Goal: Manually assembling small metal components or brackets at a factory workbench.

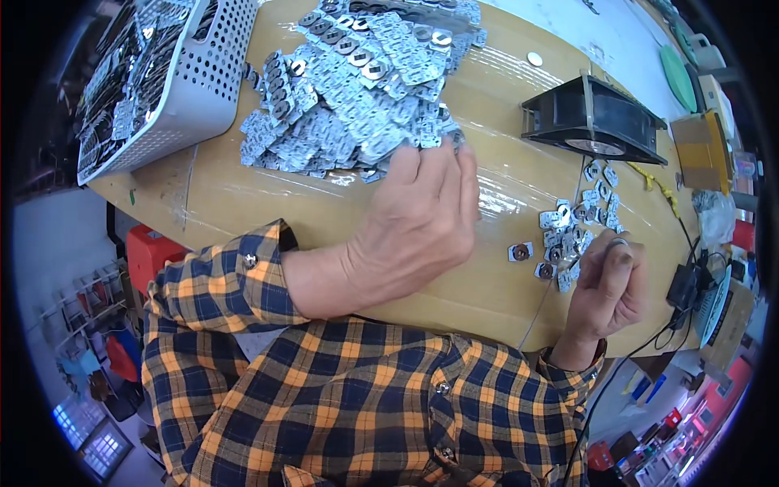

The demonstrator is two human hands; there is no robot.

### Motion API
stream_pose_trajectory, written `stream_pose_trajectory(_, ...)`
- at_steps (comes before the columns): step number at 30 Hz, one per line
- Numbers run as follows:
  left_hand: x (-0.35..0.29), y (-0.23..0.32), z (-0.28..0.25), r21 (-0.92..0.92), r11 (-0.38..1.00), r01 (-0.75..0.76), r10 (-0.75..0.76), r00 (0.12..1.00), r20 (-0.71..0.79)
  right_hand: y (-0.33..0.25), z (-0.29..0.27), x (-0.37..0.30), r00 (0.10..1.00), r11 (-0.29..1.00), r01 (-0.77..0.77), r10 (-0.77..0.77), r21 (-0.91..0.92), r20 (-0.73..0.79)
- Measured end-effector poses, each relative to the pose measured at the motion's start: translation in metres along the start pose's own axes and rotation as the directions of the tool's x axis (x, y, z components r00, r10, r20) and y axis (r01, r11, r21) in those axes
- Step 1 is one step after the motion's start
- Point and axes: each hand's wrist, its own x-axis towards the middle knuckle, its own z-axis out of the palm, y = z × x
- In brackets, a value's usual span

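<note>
Plaid shirt (349, 390), 6 o'clock; left hand (426, 203), loosely bunched, met the silvery-plate pile (341, 97), 12 o'clock; right hand (608, 284) half-curled near loose plates (558, 239), 3 o'clock; both hands' contents were indiscernible. Light pinching probably worked best.

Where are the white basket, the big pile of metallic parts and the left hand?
White basket (209, 77): head view, on its perforated side wall.
Big pile of metallic parts (349, 91): head view, near its middle.
Left hand (423, 213): head view, on its back.
</note>
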Motion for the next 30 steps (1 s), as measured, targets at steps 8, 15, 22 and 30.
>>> stream_pose_trajectory(8,-0.020,0.024,-0.018,-0.322,0.930,-0.178,0.134,0.979,-0.154,-0.010,0.010,0.002,0.961,0.957,-0.270,0.262,0.101,0.085)
stream_pose_trajectory(15,-0.035,-0.004,-0.019,-0.592,0.798,-0.114,0.061,0.992,-0.108,-0.003,0.016,0.009,0.894,0.965,-0.051,0.158,-0.255,0.420)
stream_pose_trajectory(22,-0.024,-0.013,-0.006,-0.787,0.617,0.001,-0.018,1.000,-0.013,-0.004,0.012,0.010,0.935,0.946,-0.256,0.294,-0.198,0.196)
stream_pose_trajectory(30,-0.010,-0.015,-0.001,-0.914,0.393,0.103,-0.052,0.995,0.090,-0.011,0.010,0.013,0.916,0.940,-0.331,0.341,-0.080,0.211)
